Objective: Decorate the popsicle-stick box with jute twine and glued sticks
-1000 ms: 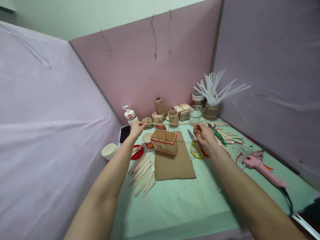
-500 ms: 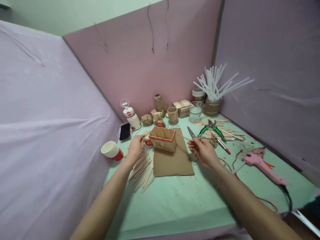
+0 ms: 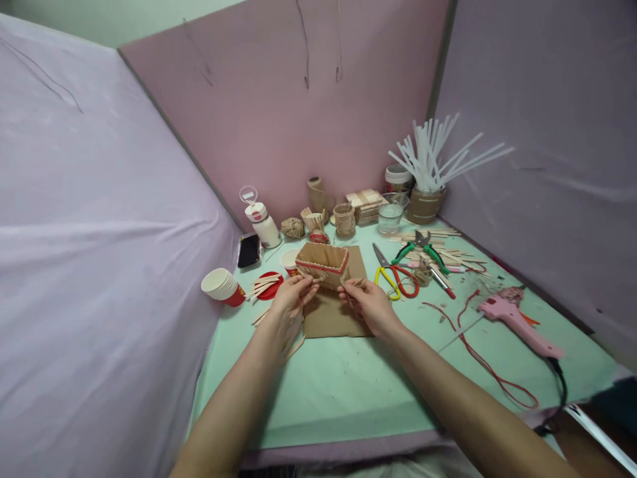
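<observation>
A rectangular wooden-stick box [image 3: 323, 259] with a red and cream trim round its rim stands over a brown cardboard sheet [image 3: 333, 322]. At its near left side my left hand [image 3: 294, 295] is closed, thumb and fingers pinching twine. My right hand [image 3: 365, 302] is closed on twine by the near right corner of the box, and a loose length hangs below its fingers. Both hands are close to the box front and partly hide it. Scissors [image 3: 391, 275] with yellow and red handles lie right of the right hand.
Paper cups [image 3: 221, 287], a red plate [image 3: 269, 285] with sticks and a phone [image 3: 249, 251] are on the left. Behind are a white bottle [image 3: 265, 227] and a glass of water [image 3: 389, 218]. Green-handled pliers [image 3: 422, 251] and a pink glue gun [image 3: 522, 325] lie right.
Both hands have come inward and toward the front of the box, where before they were spread apart with the twine stretched out to the sides. The red plate and scissor handles are now uncovered.
</observation>
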Demonstrator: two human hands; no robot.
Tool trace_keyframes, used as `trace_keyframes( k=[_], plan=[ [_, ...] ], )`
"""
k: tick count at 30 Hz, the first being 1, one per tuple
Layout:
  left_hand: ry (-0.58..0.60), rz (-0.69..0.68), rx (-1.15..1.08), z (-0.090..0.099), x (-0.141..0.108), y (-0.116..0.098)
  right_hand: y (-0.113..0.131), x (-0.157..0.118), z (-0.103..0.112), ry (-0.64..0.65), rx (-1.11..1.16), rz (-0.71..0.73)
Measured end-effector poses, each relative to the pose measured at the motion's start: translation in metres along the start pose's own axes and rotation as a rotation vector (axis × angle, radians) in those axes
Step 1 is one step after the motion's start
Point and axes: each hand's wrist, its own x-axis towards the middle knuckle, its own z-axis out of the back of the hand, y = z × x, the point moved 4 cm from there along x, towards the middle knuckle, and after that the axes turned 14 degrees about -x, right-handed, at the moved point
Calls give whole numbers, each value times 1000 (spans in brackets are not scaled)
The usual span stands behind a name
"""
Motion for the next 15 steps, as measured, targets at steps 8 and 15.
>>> trace_keyframes(
  k=[8, 15],
  plan=[
    [9, 111, -152, -1, 6, 12, -9, 6, -19, -103, 105, 7],
    [-30, 216, -214, -8, 8, 22, -18, 10, -31, -118, 235, -41]
  ],
)
